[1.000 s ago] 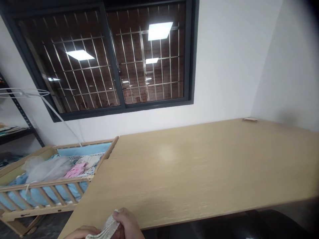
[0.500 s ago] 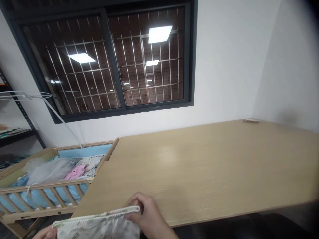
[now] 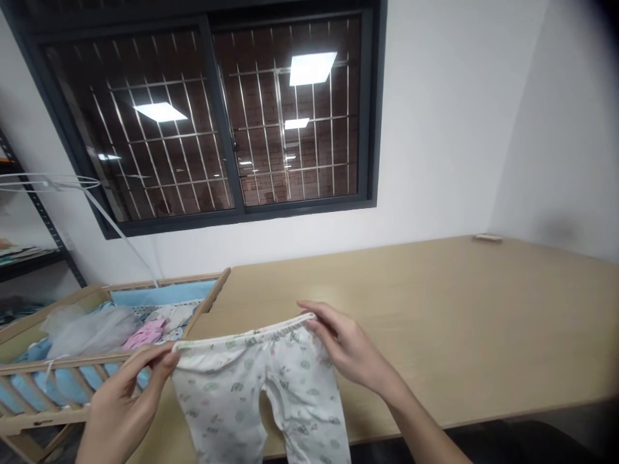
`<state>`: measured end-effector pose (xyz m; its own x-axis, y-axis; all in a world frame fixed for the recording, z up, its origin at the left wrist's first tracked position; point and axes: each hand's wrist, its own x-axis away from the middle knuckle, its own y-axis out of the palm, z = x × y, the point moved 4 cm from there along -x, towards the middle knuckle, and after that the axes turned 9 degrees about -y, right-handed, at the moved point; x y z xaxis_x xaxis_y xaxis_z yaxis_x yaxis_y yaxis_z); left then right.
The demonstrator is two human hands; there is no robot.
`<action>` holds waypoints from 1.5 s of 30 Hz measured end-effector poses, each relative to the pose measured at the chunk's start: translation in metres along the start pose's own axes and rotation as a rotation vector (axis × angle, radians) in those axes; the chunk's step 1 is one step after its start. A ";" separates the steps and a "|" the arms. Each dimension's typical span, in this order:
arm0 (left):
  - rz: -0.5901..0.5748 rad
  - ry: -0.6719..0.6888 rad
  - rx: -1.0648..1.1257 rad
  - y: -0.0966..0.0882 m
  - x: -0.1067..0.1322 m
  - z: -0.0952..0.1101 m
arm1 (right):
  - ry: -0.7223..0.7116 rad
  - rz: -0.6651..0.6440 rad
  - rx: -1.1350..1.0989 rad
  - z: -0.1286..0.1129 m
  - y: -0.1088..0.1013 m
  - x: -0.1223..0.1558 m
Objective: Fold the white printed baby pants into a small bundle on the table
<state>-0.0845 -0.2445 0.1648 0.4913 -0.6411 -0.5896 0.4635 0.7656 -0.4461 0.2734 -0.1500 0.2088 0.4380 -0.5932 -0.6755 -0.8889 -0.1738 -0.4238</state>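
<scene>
A small pair of white trousers (image 3: 227,386) with a green, pink and grey print hangs between my hands, its elastic waistband stretched out at the top. My left hand (image 3: 128,393) pinches one end of the waistband between thumb and fingers. At the other end, my right hand (image 3: 345,341) grips the opposite corner in the same way. Both legs hang downward, and their lower ends run out of view. Behind the trousers lies the near left part of a wooden table (image 3: 411,322).
Left of the table stands a wooden crib (image 3: 213,293) holding white netting (image 3: 91,328) and pink cloth (image 3: 145,334). A white hoop stand (image 3: 120,235) rises from it. Shelving (image 3: 33,261) is at far left, a barred window (image 3: 290,129) behind. A small flat item (image 3: 487,238) lies at the table's far corner.
Both hands have risen, lifting the trousers from the lower edge of view up over the table's near side. The legs now show, and the waistband slants up to the right.
</scene>
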 end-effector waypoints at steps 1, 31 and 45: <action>-0.008 0.019 -0.001 0.008 -0.007 0.010 | 0.011 0.015 0.025 0.007 -0.005 -0.004; -0.538 -0.023 -0.680 0.334 -0.064 -0.070 | 0.400 -0.243 0.678 0.343 0.047 -0.033; -0.580 -0.068 -0.648 0.317 -0.068 -0.008 | 0.598 -0.107 0.382 0.386 0.040 -0.046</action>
<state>0.0226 0.0424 0.0583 0.3601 -0.9254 -0.1182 0.1538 0.1838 -0.9709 0.2698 0.1734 -0.0097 0.2746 -0.9365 -0.2183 -0.6880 -0.0327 -0.7250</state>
